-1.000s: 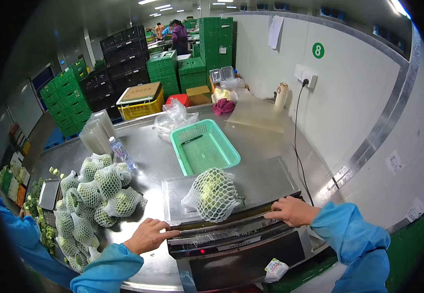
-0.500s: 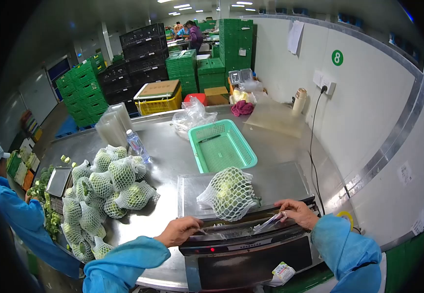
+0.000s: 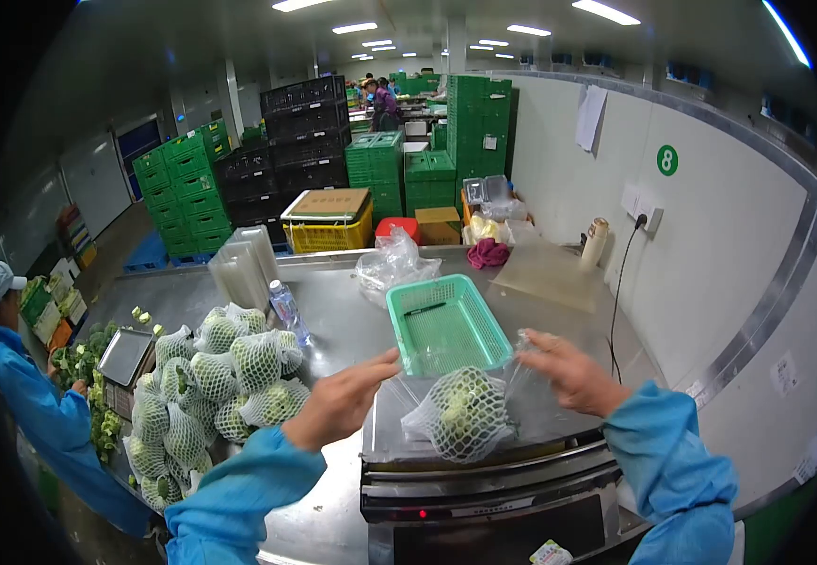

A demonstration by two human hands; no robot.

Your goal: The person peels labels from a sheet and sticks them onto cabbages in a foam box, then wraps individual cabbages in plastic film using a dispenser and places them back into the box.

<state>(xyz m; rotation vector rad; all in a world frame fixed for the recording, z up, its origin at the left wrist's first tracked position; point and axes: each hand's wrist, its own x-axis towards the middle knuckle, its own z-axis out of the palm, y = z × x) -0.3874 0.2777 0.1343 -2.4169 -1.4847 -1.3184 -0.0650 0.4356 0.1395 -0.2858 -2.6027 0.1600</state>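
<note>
A pale green vegetable in white foam netting rests on the metal plate of the wrapping machine. Clear plastic film, hard to see, stretches above and behind it. My left hand pinches the film's left side, left of the netted vegetable. On the right, my right hand grips the other side of the film near the green basket's corner. The green basket stands just behind, with a black pen inside.
A pile of netted vegetables and a water bottle are on the left. A co-worker in blue stands at the far left beside a scale. A power cable hangs down the right wall.
Both hands have moved up and away from the machine's front edge to either side of the netted vegetable, drawing film up with them. The camera view has tilted upward.
</note>
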